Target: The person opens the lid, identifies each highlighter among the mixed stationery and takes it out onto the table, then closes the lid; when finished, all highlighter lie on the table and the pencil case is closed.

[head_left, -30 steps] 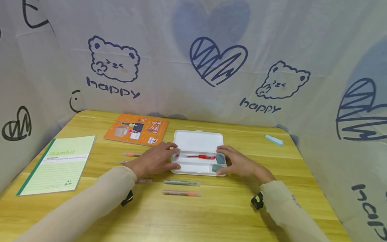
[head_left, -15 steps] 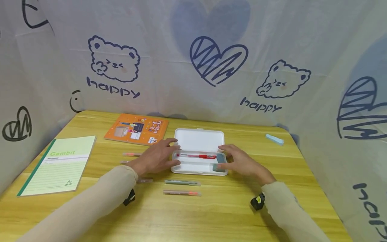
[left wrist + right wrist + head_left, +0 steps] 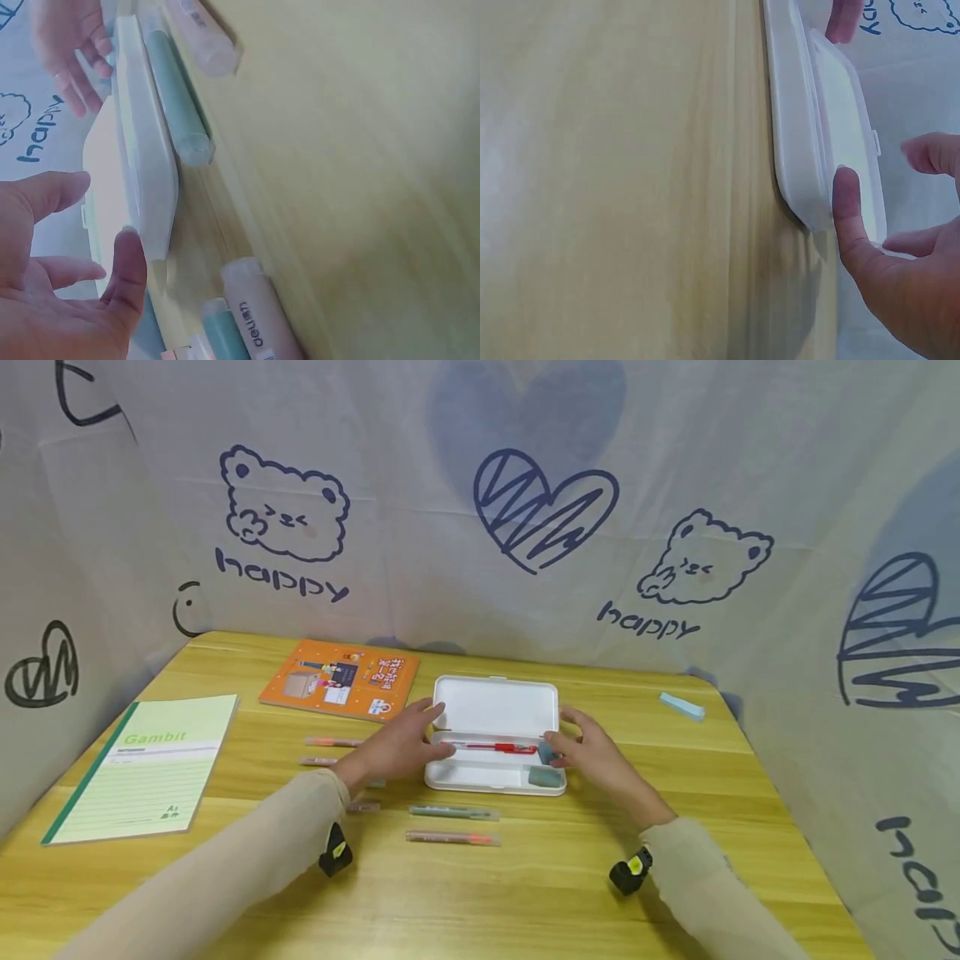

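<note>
A white pencil case (image 3: 495, 778) lies with its lid (image 3: 497, 706) swung back. Inside are a red pen (image 3: 513, 748) in the rear compartment and a grey-green block (image 3: 543, 777) in the front one. A second bluish block (image 3: 547, 753), partly covered by fingers, sits at the rear right. My left hand (image 3: 400, 743) is at the case's left end, thumb over the rim and fingers spread beside the lid. At the right end is my right hand (image 3: 600, 760), its thumb over the rim and its fingers apart. Neither hand grips anything; whether the fingertips touch the case is unclear.
An orange book (image 3: 341, 681) lies behind my left hand, and a pale green notebook (image 3: 146, 768) at far left. Several capped pens, including a green one (image 3: 452, 812) and a pinkish one (image 3: 452, 837), lie before and left of the case. A light blue stick (image 3: 682, 706) lies at right.
Both hands have lifted slightly and moved toward the lid side, the right thumb leaving the case's front corner and uncovering the front block. The case has shifted very slightly.
</note>
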Demonstrator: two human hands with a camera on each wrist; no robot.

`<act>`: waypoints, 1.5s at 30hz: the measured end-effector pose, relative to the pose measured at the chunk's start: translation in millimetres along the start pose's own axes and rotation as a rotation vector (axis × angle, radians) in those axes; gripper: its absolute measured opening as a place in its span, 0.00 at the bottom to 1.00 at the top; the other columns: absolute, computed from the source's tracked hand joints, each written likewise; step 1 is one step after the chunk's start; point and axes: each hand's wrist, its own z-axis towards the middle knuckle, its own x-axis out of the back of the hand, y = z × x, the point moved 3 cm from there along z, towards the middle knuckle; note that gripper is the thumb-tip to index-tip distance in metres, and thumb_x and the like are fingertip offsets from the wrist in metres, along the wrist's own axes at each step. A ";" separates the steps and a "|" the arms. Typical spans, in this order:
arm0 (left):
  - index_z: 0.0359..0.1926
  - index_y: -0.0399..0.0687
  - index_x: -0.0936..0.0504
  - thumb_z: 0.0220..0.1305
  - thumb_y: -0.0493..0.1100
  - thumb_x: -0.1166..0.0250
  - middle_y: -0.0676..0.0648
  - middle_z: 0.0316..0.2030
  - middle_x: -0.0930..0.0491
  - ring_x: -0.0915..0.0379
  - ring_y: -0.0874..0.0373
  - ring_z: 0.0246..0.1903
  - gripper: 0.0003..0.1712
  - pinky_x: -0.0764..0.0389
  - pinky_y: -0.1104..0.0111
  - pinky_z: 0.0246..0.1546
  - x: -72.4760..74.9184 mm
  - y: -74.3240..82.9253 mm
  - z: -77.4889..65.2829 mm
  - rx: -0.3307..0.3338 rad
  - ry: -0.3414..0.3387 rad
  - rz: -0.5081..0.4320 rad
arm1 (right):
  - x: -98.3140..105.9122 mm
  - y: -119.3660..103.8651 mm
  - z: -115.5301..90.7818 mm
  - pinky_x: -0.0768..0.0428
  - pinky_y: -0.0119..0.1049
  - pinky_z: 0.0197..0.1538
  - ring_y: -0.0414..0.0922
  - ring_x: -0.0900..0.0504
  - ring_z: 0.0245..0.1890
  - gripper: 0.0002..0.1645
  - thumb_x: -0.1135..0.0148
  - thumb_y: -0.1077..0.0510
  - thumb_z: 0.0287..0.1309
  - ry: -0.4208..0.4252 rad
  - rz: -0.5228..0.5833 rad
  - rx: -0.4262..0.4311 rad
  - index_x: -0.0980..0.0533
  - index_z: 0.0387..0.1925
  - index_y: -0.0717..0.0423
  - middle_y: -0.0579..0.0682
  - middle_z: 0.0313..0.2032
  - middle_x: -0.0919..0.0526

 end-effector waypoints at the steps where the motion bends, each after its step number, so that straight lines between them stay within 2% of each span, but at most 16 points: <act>1: 0.85 0.36 0.44 0.79 0.54 0.34 0.29 0.85 0.50 0.49 0.31 0.83 0.48 0.43 0.38 0.82 2.2 7.0 -3.8 0.017 -0.016 -0.033 | -0.1 0.3 0.0 0.13 0.46 0.62 0.58 0.13 0.56 0.47 0.43 0.50 0.83 -0.002 0.017 -0.013 0.53 0.87 0.61 0.65 0.85 0.47; 5: 0.87 0.38 0.49 0.82 0.51 0.36 0.33 0.86 0.50 0.54 0.35 0.86 0.47 0.48 0.41 0.84 2.8 10.0 -6.6 0.059 -0.031 -0.143 | 0.2 1.9 -0.8 0.14 0.44 0.64 0.56 0.14 0.58 0.50 0.43 0.50 0.83 0.005 0.071 -0.056 0.58 0.89 0.58 0.63 0.85 0.45; 10: 0.88 0.43 0.53 0.81 0.49 0.36 0.35 0.87 0.52 0.56 0.36 0.86 0.49 0.50 0.41 0.85 0.0 4.9 -4.6 0.079 -0.042 -0.246 | -0.7 5.3 0.3 0.14 0.40 0.62 0.59 0.20 0.66 0.49 0.43 0.53 0.83 0.001 0.169 -0.054 0.58 0.89 0.59 0.63 0.85 0.45; 13: 0.89 0.44 0.56 0.80 0.48 0.34 0.35 0.87 0.54 0.44 0.34 0.82 0.51 0.42 0.41 0.82 -2.0 3.6 -4.6 0.086 -0.028 -0.293 | -0.9 7.5 0.5 0.14 0.39 0.63 0.59 0.23 0.68 0.49 0.43 0.55 0.83 -0.006 0.216 -0.044 0.59 0.89 0.59 0.63 0.85 0.47; 17: 0.90 0.50 0.62 0.80 0.47 0.34 0.37 0.87 0.54 0.27 0.35 0.71 0.55 0.23 0.45 0.72 -4.1 1.1 -5.4 0.129 0.021 -0.413 | -1.1 7.4 -1.0 0.15 0.36 0.62 0.57 0.23 0.67 0.48 0.44 0.57 0.83 -0.004 0.254 -0.034 0.59 0.89 0.57 0.61 0.85 0.48; 20: 0.90 0.53 0.66 0.80 0.47 0.35 0.37 0.86 0.50 0.24 0.39 0.67 0.56 0.17 0.50 0.65 -3.9 -0.5 -7.2 0.152 0.068 -0.497 | -1.4 6.2 -2.3 0.15 0.33 0.61 0.56 0.23 0.66 0.48 0.44 0.58 0.82 0.004 0.281 -0.022 0.58 0.89 0.56 0.61 0.85 0.48; 23: 0.90 0.53 0.62 0.80 0.47 0.36 0.36 0.84 0.45 0.24 0.38 0.68 0.54 0.16 0.51 0.65 -2.5 -1.5 -10.5 0.146 0.102 -0.524 | -1.8 5.4 -4.0 0.15 0.33 0.60 0.54 0.25 0.65 0.44 0.45 0.56 0.83 0.015 0.300 -0.010 0.53 0.88 0.56 0.61 0.83 0.47; 28: 0.88 0.54 0.51 0.83 0.49 0.39 0.37 0.81 0.39 0.29 0.35 0.74 0.44 0.23 0.46 0.72 0.4 -2.5 -19.3 0.145 0.134 -0.551 | -2.1 6.8 -5.7 0.14 0.34 0.61 0.55 0.28 0.68 0.37 0.52 0.46 0.87 0.044 0.355 -0.003 0.48 0.84 0.58 0.61 0.78 0.42; 32: 0.82 0.48 0.43 0.85 0.54 0.42 0.34 0.78 0.36 0.31 0.35 0.76 0.35 0.28 0.45 0.76 2.7 -1.6 -25.7 0.114 0.144 -0.595 | -2.2 9.8 -7.0 0.14 0.34 0.62 0.57 0.28 0.69 0.35 0.56 0.42 0.88 0.075 0.383 -0.018 0.47 0.80 0.57 0.61 0.76 0.39; 35: 0.75 0.45 0.35 0.86 0.59 0.45 0.35 0.75 0.30 0.30 0.36 0.75 0.31 0.28 0.45 0.76 3.0 -1.9 -31.8 0.104 0.147 -0.577 | -2.1 12.6 -8.2 0.14 0.37 0.63 0.58 0.27 0.71 0.32 0.57 0.40 0.88 0.098 0.379 -0.027 0.41 0.74 0.59 0.60 0.73 0.36; 39: 0.66 0.47 0.24 0.85 0.61 0.44 0.40 0.68 0.21 0.26 0.38 0.74 0.26 0.26 0.44 0.74 1.1 -1.5 -40.6 0.088 0.131 -0.453 | 1.9 19.4 -11.9 0.15 0.39 0.65 0.56 0.21 0.68 0.32 0.51 0.38 0.86 0.116 0.302 -0.035 0.31 0.66 0.62 0.60 0.68 0.27; 42: 0.65 0.47 0.21 0.83 0.56 0.39 0.41 0.68 0.19 0.23 0.38 0.71 0.23 0.23 0.43 0.71 -0.4 1.0 -46.3 0.043 0.118 -0.333 | 7.3 26.0 -17.4 0.17 0.41 0.67 0.53 0.16 0.63 0.32 0.44 0.39 0.83 0.063 0.190 -0.020 0.28 0.70 0.58 0.60 0.69 0.24; 45: 0.68 0.44 0.20 0.82 0.54 0.36 0.39 0.69 0.20 0.19 0.39 0.65 0.25 0.20 0.43 0.68 -1.9 5.0 -50.6 -0.015 0.124 -0.169 | 11.9 31.5 -23.4 0.20 0.45 0.69 0.52 0.16 0.63 0.35 0.40 0.40 0.81 -0.036 0.089 0.027 0.30 0.77 0.53 0.61 0.73 0.25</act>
